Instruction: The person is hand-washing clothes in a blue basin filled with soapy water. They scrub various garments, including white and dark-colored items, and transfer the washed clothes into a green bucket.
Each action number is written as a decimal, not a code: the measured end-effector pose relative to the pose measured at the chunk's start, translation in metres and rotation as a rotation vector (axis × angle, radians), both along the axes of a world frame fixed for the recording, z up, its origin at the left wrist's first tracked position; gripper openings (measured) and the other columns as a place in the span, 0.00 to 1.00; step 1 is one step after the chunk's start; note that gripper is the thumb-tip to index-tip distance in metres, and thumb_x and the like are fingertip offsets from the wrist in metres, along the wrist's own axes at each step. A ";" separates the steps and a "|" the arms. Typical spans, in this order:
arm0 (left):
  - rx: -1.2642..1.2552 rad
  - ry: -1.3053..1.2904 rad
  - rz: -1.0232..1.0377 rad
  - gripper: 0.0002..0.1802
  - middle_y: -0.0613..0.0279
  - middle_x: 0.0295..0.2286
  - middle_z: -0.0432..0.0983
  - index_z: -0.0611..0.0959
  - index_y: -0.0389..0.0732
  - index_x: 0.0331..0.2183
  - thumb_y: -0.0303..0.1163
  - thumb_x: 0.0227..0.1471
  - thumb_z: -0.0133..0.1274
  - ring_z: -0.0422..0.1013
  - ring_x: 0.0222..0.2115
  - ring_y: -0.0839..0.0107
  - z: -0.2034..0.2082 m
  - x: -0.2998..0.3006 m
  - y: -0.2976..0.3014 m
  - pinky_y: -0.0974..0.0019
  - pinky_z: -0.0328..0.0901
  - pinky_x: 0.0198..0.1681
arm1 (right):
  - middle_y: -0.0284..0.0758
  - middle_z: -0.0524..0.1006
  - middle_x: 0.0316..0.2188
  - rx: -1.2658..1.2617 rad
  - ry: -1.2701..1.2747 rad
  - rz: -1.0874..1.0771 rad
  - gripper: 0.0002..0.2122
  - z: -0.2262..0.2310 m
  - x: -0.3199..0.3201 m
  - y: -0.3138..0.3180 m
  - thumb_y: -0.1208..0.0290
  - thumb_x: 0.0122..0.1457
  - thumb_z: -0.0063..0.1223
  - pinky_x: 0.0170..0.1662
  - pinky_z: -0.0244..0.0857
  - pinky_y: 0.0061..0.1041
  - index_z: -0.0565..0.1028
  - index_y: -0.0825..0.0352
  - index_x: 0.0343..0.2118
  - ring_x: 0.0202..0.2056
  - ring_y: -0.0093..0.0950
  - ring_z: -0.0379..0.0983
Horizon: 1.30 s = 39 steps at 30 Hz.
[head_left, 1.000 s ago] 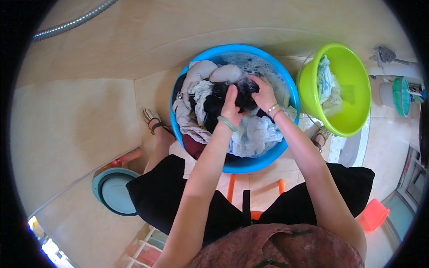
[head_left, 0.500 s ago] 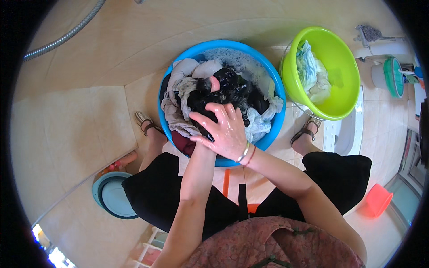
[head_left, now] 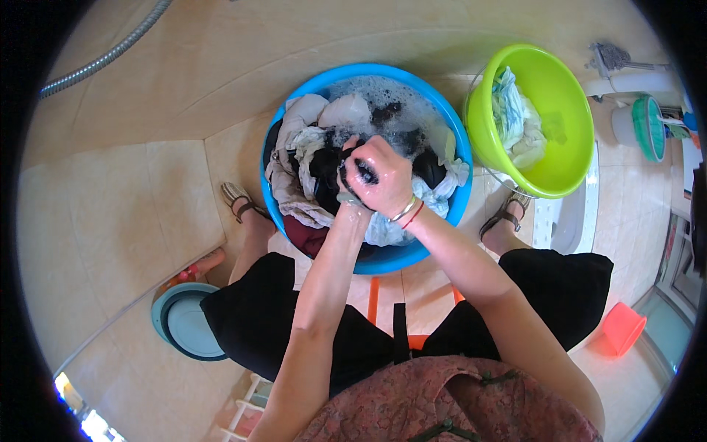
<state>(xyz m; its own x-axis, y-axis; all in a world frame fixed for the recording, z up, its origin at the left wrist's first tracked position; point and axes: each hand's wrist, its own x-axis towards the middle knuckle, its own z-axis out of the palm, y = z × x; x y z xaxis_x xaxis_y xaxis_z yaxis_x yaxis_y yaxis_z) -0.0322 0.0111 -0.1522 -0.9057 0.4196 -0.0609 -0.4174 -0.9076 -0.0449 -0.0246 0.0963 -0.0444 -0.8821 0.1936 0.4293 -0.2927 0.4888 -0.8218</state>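
Observation:
Over the blue tub (head_left: 463, 195), my right hand (head_left: 387, 175) is closed round a wet black cloth (head_left: 366, 172), part of which bulges out at the fist. Pressed against it, my left hand (head_left: 349, 173) grips the same cloth, its fingers largely hidden by the right hand. Soapy water (head_left: 431, 103) fills the far side of the tub. Around the hands lie soaked clothes: a greyish-white garment (head_left: 286, 183) on the left, a dark red piece (head_left: 303, 236) near the front left, and pale blue-white cloth (head_left: 390, 230) on the near side.
A lime-green bucket (head_left: 573, 110) holding pale wet clothes (head_left: 515, 118) stands right of the tub. Beyond it is a white floor basin (head_left: 571, 225). Grey-blue bowls (head_left: 193, 328) are by my left leg, a coral container (head_left: 624, 329) at the lower right. A metal hose (head_left: 118, 51) hangs upper left.
My right hand, spread open over the black cloth before, is now closed on it. Both hands have come up together with the cloth bunched between them; more suds show behind.

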 end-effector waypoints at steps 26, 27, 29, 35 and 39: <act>-1.171 -0.382 -0.326 0.34 0.72 0.64 0.43 0.54 0.68 0.62 0.48 0.58 0.49 0.37 0.64 0.60 0.004 -0.031 0.016 0.24 0.44 0.53 | 0.46 0.76 0.35 0.387 -0.707 0.083 0.11 -0.171 -0.065 0.062 0.75 0.51 0.54 0.43 0.68 0.39 0.76 0.65 0.39 0.37 0.49 0.73; -1.126 -0.346 -0.342 0.35 0.72 0.64 0.43 0.53 0.68 0.63 0.50 0.58 0.49 0.39 0.64 0.59 0.008 -0.034 0.019 0.24 0.45 0.53 | 0.47 0.75 0.37 0.269 -0.644 0.032 0.10 -0.172 -0.066 0.071 0.74 0.50 0.55 0.44 0.68 0.38 0.77 0.65 0.38 0.39 0.48 0.73; -1.057 -0.326 -0.308 0.36 0.68 0.63 0.46 0.54 0.66 0.62 0.56 0.56 0.47 0.43 0.63 0.59 0.008 -0.032 0.003 0.27 0.49 0.52 | 0.46 0.73 0.43 0.045 -0.469 0.063 0.12 -0.134 -0.059 0.058 0.73 0.48 0.59 0.49 0.64 0.37 0.77 0.63 0.38 0.46 0.46 0.69; -0.435 -0.150 -0.444 0.31 0.58 0.41 0.76 0.75 0.38 0.47 0.56 0.59 0.42 0.73 0.37 0.65 0.028 -0.050 -0.016 0.63 0.70 0.41 | 0.39 0.69 0.44 0.027 -0.077 0.469 0.12 0.012 0.019 0.026 0.73 0.47 0.59 0.47 0.61 0.37 0.77 0.59 0.37 0.42 0.40 0.66; -0.085 -0.065 -0.571 0.21 0.62 0.43 0.73 0.71 0.51 0.53 0.48 0.63 0.38 0.72 0.34 0.68 0.019 -0.044 -0.023 0.65 0.70 0.35 | 0.33 0.69 0.42 0.198 -0.086 0.355 0.14 0.040 0.050 0.009 0.67 0.44 0.63 0.41 0.61 0.32 0.78 0.55 0.36 0.39 0.35 0.65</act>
